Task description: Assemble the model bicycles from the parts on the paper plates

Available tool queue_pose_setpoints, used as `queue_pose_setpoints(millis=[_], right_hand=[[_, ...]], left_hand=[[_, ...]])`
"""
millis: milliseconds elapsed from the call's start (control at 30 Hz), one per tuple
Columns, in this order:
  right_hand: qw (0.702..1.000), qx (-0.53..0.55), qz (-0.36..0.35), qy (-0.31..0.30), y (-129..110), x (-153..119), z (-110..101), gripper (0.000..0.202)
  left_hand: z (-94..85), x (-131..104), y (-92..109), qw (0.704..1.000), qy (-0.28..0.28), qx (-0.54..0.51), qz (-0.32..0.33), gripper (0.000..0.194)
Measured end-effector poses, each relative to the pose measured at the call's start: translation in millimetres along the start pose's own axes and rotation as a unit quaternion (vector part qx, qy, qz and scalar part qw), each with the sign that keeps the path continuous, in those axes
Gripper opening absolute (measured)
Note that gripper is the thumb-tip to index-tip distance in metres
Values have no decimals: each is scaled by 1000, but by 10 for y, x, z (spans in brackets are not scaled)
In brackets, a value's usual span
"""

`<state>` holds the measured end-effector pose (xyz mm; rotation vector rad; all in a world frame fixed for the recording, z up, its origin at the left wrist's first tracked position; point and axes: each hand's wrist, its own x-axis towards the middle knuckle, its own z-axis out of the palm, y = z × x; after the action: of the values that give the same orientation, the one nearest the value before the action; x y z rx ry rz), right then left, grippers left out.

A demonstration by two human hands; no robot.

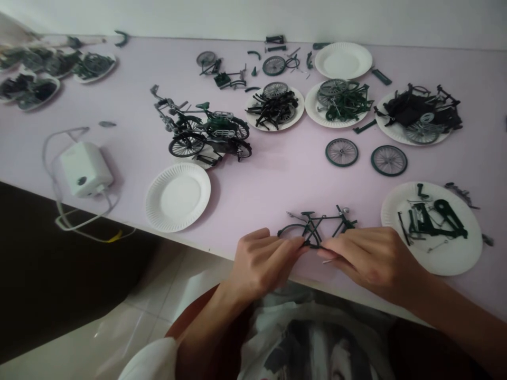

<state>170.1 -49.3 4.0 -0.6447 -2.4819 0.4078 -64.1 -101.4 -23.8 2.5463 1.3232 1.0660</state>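
Near the table's front edge, a small dark green model bicycle frame point(312, 224) stands upright between my hands, with no wheels on it. My left hand point(263, 258) is closed, its thumb and fingertips pinching the lower part of the frame. From the other side my right hand point(368, 258) is closed at the frame's bottom too. Its fingertips meet close to the left ones, and whatever small part lies between them is hidden. A paper plate point(471, 248) to the right holds loose dark green parts and small silvery pieces.
Two loose spoked wheels point(341, 152) lie beyond my right hand. Assembled model bicycles point(209, 129) stand left of centre, behind a bare paper plate point(178, 198). Plates heaped with parts point(275, 105) line the back. A white power adapter point(85, 169) with cables sits at the left edge.
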Motion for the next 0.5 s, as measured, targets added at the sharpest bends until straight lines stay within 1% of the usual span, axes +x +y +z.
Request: queue_pose_setpoints(millis=[67, 133, 200, 233, 367, 433, 500], right_hand=[[1000, 2, 6, 10, -1, -7, 25, 10], [1000, 4, 10, 20, 2, -7, 44, 11], [1000, 7, 9, 18, 16, -9, 38, 7], [1000, 9, 9, 6, 29, -13, 23, 4], [997, 0, 26, -78, 108, -53, -68, 31], [994, -19, 36, -98, 139, -72, -94, 31], [993, -40, 36, -108, 149, -79, -93, 24]], left_hand=[[23, 0, 64, 999, 16, -3, -28, 4], [46, -3, 127, 996, 44, -4, -78, 5], [58, -13, 172, 991, 64, -2, -115, 5], [58, -24, 182, 990, 67, -2, -124, 5], [36, -101, 155, 987, 68, -14, -144, 5], [26, -143, 127, 987, 65, -21, -146, 4], [20, -169, 106, 987, 58, -30, -147, 2]])
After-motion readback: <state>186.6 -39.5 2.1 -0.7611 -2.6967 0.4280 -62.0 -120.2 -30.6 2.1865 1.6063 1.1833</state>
